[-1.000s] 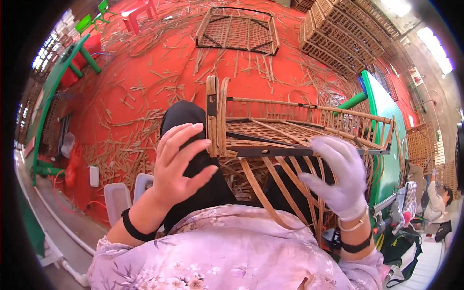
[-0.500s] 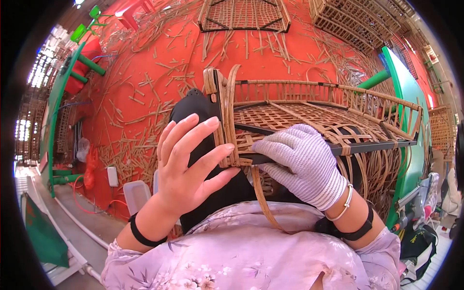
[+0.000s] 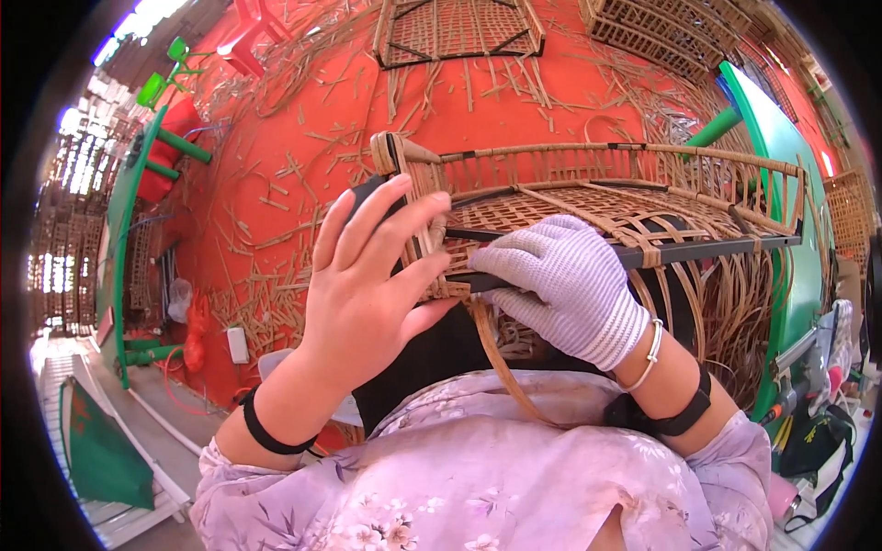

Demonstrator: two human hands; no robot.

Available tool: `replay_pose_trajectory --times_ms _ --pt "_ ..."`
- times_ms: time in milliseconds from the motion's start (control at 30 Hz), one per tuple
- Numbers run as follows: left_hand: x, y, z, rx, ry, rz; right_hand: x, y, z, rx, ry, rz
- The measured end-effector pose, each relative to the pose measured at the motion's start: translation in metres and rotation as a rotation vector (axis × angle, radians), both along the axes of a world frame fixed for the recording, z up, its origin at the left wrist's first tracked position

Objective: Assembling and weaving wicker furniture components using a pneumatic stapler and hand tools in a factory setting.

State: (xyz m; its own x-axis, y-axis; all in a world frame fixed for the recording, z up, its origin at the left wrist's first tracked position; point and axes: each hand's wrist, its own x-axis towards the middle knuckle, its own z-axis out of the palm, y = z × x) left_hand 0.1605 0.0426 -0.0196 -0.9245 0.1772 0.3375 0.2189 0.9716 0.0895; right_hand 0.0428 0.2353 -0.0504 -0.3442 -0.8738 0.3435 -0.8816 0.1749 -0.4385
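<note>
A woven rattan basket frame [image 3: 551,210] with a black metal edge lies across my lap, its near left corner bound with flat rattan strips. My left hand [image 3: 372,271], bare, is at that corner, fingers stretched and apart, fingertips at the wrapped strips; whether they press on one I cannot tell. A striped glove covers my right hand [image 3: 570,294], closed on the black front bar [image 3: 698,253] just right of the corner. From beneath the corner a loose rattan strip [image 3: 496,354] hangs down to my shirt. The right fingertips are partly hidden behind the bar.
Cut rattan scraps [image 3: 266,312] litter the red floor. Another woven panel [image 3: 459,28] lies ahead, and stacked woven racks [image 3: 666,32] stand at far right. Green boards stand on both sides. A red plastic stool [image 3: 246,41] is at far left.
My left hand has moved up and inward against the corner, and the upright strip end no longer stands out there. The right hand keeps its grip, shifted slightly left.
</note>
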Motion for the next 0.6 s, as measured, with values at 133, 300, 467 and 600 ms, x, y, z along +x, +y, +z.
replay_pose_trajectory --times_ms 133,300,467,600 --pt "0.009 0.005 -0.016 0.108 0.182 0.167 0.001 0.0 0.002 0.011 -0.01 -0.002" --pt "0.015 0.005 -0.015 0.048 0.227 0.147 0.0 0.0 0.003 0.017 0.012 -0.027" --pt "0.01 0.007 0.004 -0.039 0.08 0.078 0.002 0.001 0.003 0.001 -0.006 -0.034" --pt "0.005 0.008 0.027 -0.128 0.0 -0.001 0.003 0.001 0.002 0.017 -0.005 -0.042"
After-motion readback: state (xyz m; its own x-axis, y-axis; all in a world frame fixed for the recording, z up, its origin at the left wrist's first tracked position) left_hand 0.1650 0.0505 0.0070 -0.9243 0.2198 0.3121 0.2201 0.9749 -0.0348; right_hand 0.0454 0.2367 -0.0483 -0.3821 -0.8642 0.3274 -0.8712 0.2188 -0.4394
